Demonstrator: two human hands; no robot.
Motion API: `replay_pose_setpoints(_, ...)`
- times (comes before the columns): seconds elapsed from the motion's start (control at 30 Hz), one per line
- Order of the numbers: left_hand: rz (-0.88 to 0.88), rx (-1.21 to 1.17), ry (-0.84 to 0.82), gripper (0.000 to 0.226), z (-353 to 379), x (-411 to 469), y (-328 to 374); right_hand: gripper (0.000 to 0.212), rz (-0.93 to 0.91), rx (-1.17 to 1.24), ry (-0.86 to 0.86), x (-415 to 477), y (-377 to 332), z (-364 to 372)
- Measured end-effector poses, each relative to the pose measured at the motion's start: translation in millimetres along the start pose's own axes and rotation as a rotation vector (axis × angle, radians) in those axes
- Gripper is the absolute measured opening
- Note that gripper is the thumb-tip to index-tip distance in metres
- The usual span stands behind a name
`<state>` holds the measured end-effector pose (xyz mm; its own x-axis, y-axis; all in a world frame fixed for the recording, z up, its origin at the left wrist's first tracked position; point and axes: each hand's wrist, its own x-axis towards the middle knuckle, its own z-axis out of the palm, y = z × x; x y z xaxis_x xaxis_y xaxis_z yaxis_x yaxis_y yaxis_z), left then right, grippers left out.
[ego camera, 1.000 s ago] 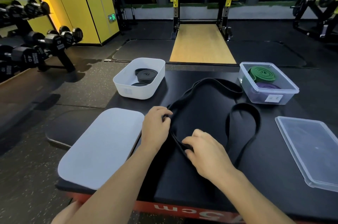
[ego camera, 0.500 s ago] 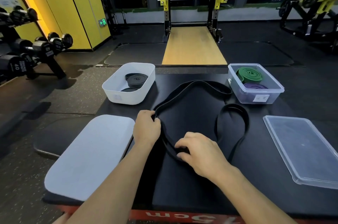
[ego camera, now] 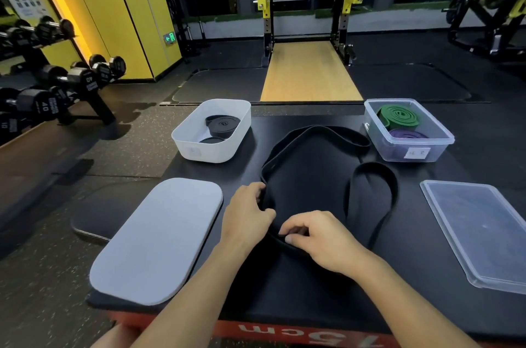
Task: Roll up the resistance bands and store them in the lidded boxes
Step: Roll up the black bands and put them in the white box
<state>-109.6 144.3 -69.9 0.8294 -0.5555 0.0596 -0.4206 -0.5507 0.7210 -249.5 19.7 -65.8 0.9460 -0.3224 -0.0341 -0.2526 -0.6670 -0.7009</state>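
A long black resistance band (ego camera: 318,131) lies in loose loops on the black padded platform (ego camera: 412,305). My left hand (ego camera: 246,214) grips the band's near left bend. My right hand (ego camera: 318,236) pinches the band's near end just right of it, fingers curled over the strap. A white box (ego camera: 199,148) at the back left holds rolled black bands (ego camera: 223,125). A clear box (ego camera: 444,140) at the back right holds a rolled green band (ego camera: 398,115) and a purple band (ego camera: 408,135).
The white lid (ego camera: 153,239) lies flat at the platform's left front, partly over the edge. The clear lid (ego camera: 481,231) lies at the right. A dumbbell rack (ego camera: 57,83) stands on the floor at left, a squat rack (ego camera: 310,20) beyond the platform.
My two hands have drawn closer together on the band's near end, the right hand's fingers curling more tightly over the strap. The band's far loops have barely shifted.
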Motion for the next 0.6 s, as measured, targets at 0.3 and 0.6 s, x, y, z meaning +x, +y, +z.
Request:
replay_pose_setpoints(0.3,0.026,0.158,-0.168,0.063,-3,-10,-1,0.020,-0.060,-0.051,-0.107,-4,-6,-8)
replay_pose_setpoints(0.6,0.078,0.097,-0.050,0.050,1,-11,-6,0.033,0.005,-0.345,-0.111,-28,-7,-30)
